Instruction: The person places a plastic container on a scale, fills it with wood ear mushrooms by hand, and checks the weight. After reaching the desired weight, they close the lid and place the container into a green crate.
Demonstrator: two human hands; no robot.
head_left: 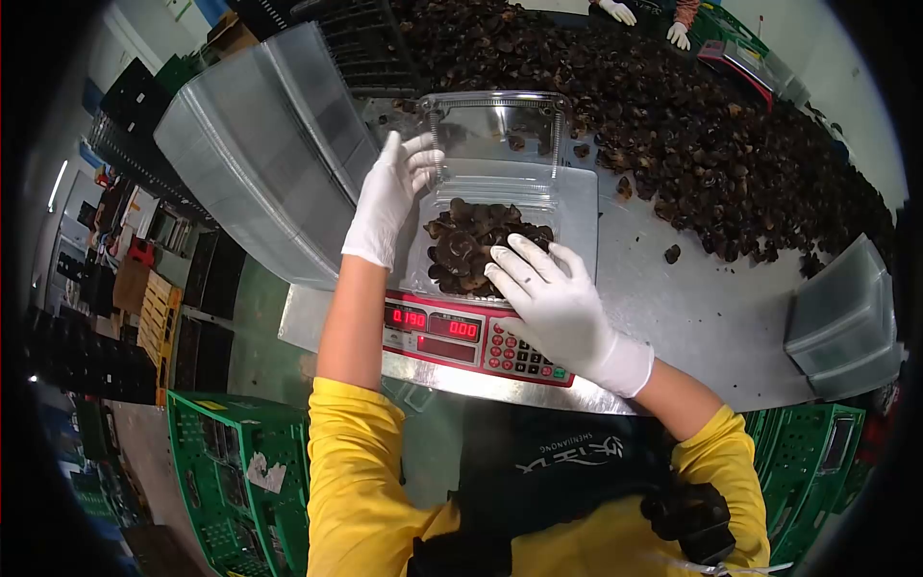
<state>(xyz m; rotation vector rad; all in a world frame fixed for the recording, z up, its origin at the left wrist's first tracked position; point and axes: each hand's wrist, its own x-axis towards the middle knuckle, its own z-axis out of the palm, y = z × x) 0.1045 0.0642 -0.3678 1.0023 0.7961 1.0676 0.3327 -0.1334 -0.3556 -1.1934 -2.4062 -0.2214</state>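
Observation:
A clear plastic clamshell box [500, 181] stands with its lid raised on a red scale [437, 332], whose display reads 0.190. Dark brown mushroom-like pieces [466, 245] fill its lower part. My right hand [553, 298], in a white glove, lies over the right side of these pieces with its fingers stretched out. My left hand [392, 192], also gloved, is beside the box's upper left edge, fingers apart and nothing held in them.
A large heap of dark pieces [673, 144] covers the back of the metal table [673, 317]. Stacked clear boxes stand at left [260, 144] and right [846, 317]. Green crates [240, 481] are below. Another person's gloved hands [679, 36] show behind the heap.

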